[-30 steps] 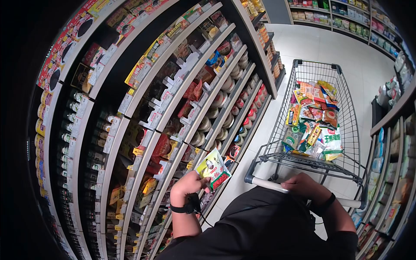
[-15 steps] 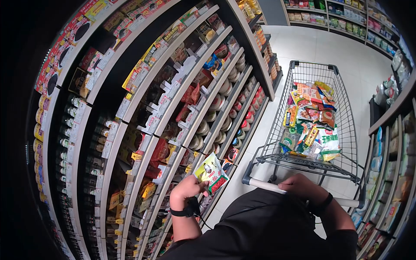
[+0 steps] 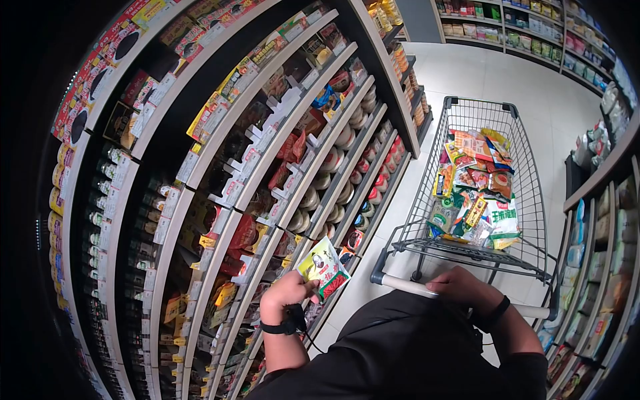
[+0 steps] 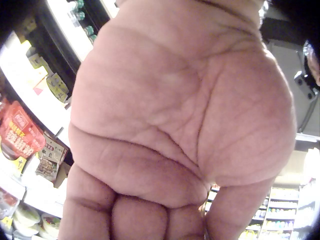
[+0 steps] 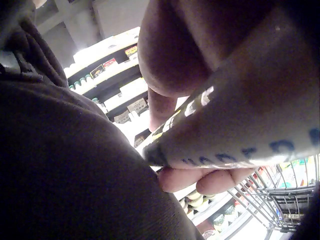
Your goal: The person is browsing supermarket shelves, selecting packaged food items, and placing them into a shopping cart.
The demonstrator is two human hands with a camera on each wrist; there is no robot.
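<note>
1 packet [image 3: 325,269] in left grip [image 3: 288,291] (right grip [image 3: 463,285] on cart handle [image 3: 404,284])

Stocked supermarket shelving [image 3: 391,87] flanks an aisle of pale, glossy floor tiles [image 3: 550,103], with more shelves [image 3: 504,28] across the far end.

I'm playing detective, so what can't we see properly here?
Packet, its back: head view, faces away.
Left hand fingertips: left wrist view, cut off by bottom edge.
Under the grocery packs: head view, they cover it.
Shelf labels: head view, too small.
Cart handle lettering: right wrist view, blurred, cut off at right edge.
</note>
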